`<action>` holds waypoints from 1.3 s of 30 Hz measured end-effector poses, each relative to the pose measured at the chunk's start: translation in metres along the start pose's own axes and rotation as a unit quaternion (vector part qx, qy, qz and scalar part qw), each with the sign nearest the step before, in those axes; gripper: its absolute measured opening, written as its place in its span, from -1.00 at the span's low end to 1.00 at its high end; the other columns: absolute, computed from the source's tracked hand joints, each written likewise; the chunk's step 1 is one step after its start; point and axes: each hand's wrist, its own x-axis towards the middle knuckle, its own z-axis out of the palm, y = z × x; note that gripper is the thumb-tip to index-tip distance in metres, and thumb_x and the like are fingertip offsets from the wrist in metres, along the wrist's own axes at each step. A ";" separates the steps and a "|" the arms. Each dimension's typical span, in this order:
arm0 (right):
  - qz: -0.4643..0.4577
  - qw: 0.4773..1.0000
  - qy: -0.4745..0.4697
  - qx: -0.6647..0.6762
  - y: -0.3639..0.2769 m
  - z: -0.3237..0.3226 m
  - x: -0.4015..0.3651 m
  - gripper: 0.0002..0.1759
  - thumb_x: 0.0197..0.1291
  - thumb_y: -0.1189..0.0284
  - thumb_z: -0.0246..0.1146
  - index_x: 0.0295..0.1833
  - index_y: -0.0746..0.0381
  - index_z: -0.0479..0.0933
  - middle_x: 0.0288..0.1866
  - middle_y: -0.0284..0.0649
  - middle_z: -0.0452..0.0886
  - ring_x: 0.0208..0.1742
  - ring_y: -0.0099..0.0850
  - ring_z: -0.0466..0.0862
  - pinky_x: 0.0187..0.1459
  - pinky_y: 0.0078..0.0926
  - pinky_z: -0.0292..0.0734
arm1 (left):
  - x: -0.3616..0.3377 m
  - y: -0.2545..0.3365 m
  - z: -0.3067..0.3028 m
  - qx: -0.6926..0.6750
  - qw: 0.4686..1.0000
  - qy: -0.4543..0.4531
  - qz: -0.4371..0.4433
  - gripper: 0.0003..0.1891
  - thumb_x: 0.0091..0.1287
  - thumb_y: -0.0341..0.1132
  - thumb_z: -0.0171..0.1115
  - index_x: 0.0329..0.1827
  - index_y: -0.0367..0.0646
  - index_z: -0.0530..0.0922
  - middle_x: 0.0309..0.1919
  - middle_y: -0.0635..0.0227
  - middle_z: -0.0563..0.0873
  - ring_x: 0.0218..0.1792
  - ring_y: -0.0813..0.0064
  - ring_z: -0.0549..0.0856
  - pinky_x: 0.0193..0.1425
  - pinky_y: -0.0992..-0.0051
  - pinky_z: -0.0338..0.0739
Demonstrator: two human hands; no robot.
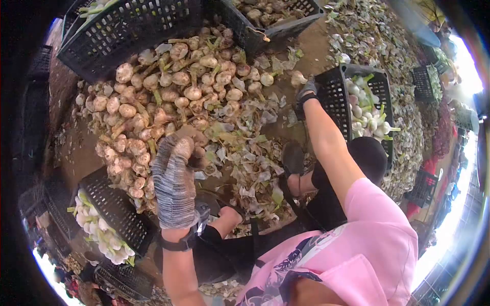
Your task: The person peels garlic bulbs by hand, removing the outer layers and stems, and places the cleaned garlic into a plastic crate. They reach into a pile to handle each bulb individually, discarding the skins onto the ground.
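Note:
My left hand point(178, 173), in a grey striped knit glove dirty at the fingers, is raised over the near edge of a large heap of garlic bulbs point(168, 94). Its fingers are curled; what they hold, if anything, is hidden. My right hand point(307, 92), in a dark glove, reaches forward to the left side of a black plastic crate point(332, 94), with its fingers closed at the crate's edge. Whitish garlic with green stems point(370, 109) lies inside this crate. One loose garlic bulb point(298, 78) is right beside the right fingertips.
Dry garlic skins point(255, 173) cover the ground between my feet and the heap. Black crates stand at the back left point(132, 35) and back centre point(275, 33). Another crate point(115, 209), at the lower left, has white garlic beside its slatted wall. More crates line the right.

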 end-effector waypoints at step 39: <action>-0.125 0.730 -0.610 -0.282 -0.011 0.029 -0.449 -0.52 0.16 0.38 0.24 0.18 0.21 0.29 -0.06 -0.33 0.51 -0.13 -0.49 0.58 -0.04 -0.57 0.51 | 0.005 0.014 -0.015 0.023 0.974 0.036 0.224 -0.66 0.42 -0.14 -0.06 0.09 -0.16 0.43 -0.04 0.37 0.54 -0.09 0.57 0.54 -0.05 0.60 0.46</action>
